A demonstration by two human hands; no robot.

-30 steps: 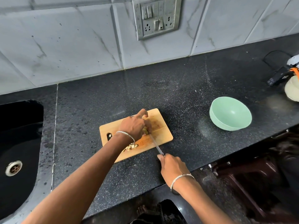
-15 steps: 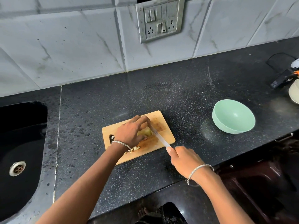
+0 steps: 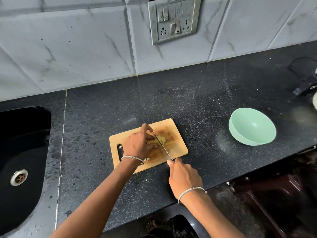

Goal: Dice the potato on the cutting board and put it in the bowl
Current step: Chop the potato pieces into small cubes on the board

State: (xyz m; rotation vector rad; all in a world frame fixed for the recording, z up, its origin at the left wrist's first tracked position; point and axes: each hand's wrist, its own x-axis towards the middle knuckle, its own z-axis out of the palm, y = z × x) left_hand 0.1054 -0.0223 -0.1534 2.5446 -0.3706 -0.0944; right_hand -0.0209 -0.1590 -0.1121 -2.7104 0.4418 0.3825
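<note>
The right hand [image 3: 184, 177] is back at the cutting board's [image 3: 178, 145] near edge after swinging right, and the knife [image 3: 163, 146] now lies across the potato [image 3: 162, 139], its tip beside the left hand's [image 3: 139, 143] arched index finger.

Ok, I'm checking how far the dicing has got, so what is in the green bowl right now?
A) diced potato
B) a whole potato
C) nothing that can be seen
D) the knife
C: the green bowl shows only its bare inside, while the potato lies on the cutting board under the knife.
</note>
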